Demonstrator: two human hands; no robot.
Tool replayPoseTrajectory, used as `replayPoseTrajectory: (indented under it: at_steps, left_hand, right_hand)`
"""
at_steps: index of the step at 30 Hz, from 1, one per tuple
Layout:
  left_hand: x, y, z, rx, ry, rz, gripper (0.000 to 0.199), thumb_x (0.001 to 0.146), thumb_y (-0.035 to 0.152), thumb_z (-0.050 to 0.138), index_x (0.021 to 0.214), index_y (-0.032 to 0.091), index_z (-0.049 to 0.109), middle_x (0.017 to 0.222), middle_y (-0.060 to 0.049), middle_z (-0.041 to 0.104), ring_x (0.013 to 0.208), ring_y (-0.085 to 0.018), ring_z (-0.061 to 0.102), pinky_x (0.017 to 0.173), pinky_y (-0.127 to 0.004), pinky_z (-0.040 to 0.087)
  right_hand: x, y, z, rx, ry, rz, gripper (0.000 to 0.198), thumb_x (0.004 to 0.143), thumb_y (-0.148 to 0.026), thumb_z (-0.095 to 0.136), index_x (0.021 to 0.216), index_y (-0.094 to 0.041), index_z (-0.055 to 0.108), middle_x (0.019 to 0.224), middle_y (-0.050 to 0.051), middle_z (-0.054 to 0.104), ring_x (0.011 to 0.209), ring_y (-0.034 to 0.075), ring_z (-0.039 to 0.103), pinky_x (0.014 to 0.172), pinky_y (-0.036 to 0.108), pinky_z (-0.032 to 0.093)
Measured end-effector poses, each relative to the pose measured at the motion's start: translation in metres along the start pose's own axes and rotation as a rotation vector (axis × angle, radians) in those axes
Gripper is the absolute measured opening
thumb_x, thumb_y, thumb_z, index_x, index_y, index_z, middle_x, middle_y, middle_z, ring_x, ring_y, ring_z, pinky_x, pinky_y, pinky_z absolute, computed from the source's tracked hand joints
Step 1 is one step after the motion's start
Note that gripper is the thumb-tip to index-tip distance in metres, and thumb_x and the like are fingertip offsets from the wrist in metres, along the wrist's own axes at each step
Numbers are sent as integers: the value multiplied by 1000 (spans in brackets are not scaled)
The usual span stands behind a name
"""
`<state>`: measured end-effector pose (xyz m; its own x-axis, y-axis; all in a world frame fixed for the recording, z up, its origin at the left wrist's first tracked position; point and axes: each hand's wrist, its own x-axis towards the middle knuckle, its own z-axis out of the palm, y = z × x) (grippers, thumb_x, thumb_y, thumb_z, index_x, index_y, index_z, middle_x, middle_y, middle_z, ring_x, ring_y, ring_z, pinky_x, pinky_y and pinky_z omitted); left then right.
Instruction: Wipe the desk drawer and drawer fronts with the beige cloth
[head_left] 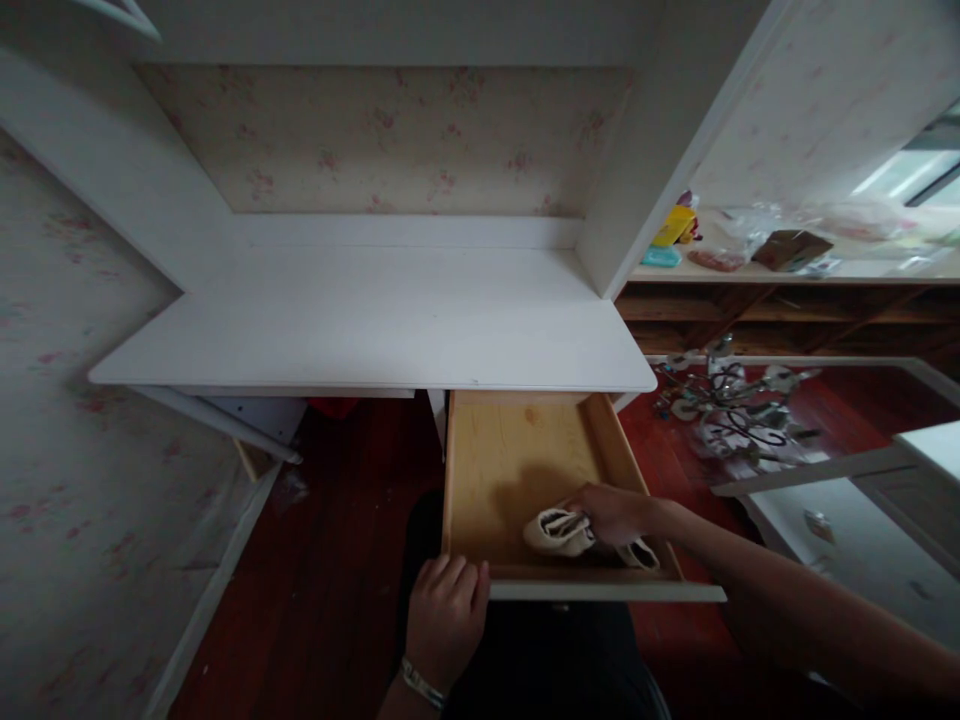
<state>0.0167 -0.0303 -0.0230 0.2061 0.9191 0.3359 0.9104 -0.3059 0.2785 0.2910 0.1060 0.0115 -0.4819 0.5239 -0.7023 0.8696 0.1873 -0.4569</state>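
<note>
Gripping a cream cloth bundle [559, 531] low in the frame, right of centre: right hand [611, 512] is closed on its near-right end, inside the open wooden drawer [510, 455]. Bundle looks like folded or rolled fabric, maybe socks; can't tell which. A second cream piece [639, 553] lies just beside it, toward the lower right corner of the drawer, partly under the wrist.

Handling, my read: soft, light, limp, not fragile, not slippery. It will sag and unroll if pinched at one end. Better hold is across the middle of the roll, fingers over the top and thumb under, so the layers stay together.

Left hand [448, 612] sits at the drawer's front edge at lower centre, fingers curled over the lip, holding nothing else. Bracelet on that wrist.

Edges: drawer side walls flank the bundle left and right, white drawer front [607, 592] runs just below it in the frame. White tabletop [375, 330] overhangs the back of the drawer, so the rear part sits under its edge. Rest of the drawer floor shows bare wood above the bundle.

Room: open straight up and toward the bottom of the frame. Right side of the frame has a metal chandelier-like fixture [731, 405] on the red floor, well apart. White panel [862, 520] at far right, also apart.
</note>
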Motion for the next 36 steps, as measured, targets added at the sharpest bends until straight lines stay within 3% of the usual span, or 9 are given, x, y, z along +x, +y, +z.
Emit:
replayPoseTrajectory:
  at_steps: [4, 9, 11, 14, 17, 19, 24, 31, 36]
  left_hand:
    - [-4, -1, -3, -18, -12, 8, 22, 87, 17, 51, 66, 20, 55, 62, 0, 52, 66, -15, 48, 67, -33, 32]
    - [-6, -1, -3, -35, 26, -28, 22, 87, 17, 50, 65, 21, 54, 62, 0, 52, 65, -16, 48, 66, -33, 31]
    - [-6, -1, -2, -49, 37, -36, 22, 87, 17, 50, 66, 21, 54, 62, 0, 53, 66, -16, 48, 66, -33, 32]
    - [-7, -1, -1, -74, 26, -43, 20, 87, 16, 49, 68, 21, 55, 65, 0, 55, 67, -16, 49, 67, -33, 32]
    - [-8, -2, 0, -93, 23, -55, 20, 87, 17, 49, 68, 20, 55, 65, 0, 55, 68, -15, 49, 69, -33, 33]
    - [-8, -3, 1, -100, 21, -66, 21, 87, 17, 49, 67, 21, 54, 66, 0, 56, 69, -16, 49, 70, -33, 33]
    - [-7, -2, 4, -98, 27, -74, 20, 88, 18, 48, 70, 21, 56, 68, 0, 57, 70, -16, 49, 71, -34, 34]
    - [-5, -2, 4, -64, 37, -45, 20, 87, 20, 49, 69, 22, 57, 66, 0, 57, 68, -17, 48, 68, -34, 34]
    - [-5, -3, 5, -24, 39, -19, 19, 87, 21, 50, 69, 22, 57, 65, 0, 57, 69, -17, 49, 70, -34, 34]
  right_hand:
    - [32, -43, 22, 73, 95, -157, 24, 69, -20, 53, 85, -19, 70, 73, 2, 67, 68, 16, 61, 57, 21, 40]
    - [90, -100, 58, 589, 218, -35, 23, 73, -24, 51, 88, -14, 66, 78, 3, 67, 68, 15, 61, 56, 21, 43]
    - [116, -115, 59, 690, 319, -22, 27, 77, -23, 45, 96, -14, 63, 84, 5, 67, 69, 16, 62, 56, 22, 45]
    - [151, -121, 37, 564, 537, -65, 30, 80, -20, 42, 103, -13, 60, 91, 7, 67, 78, 18, 63, 63, 25, 48]
    - [174, -109, -1, 424, 641, -137, 43, 77, -12, 48, 119, -15, 54, 113, 10, 63, 104, 21, 58, 86, 30, 44]
    - [181, -92, -24, 134, 681, -269, 52, 77, -7, 49, 128, -14, 49, 131, 13, 52, 122, 22, 45, 100, 33, 35]
    - [169, -33, -56, -702, 469, -556, 30, 92, -15, 38, 110, -20, 63, 126, 8, 57, 126, 16, 40, 111, 35, 20]
    - [117, 38, -67, -821, 403, -241, 28, 85, -7, 45, 100, -12, 67, 113, 16, 64, 113, 25, 51, 103, 45, 30]
    - [73, 59, -48, -790, 324, 51, 26, 78, 0, 46, 85, -5, 70, 88, 24, 67, 90, 33, 62, 82, 52, 43]
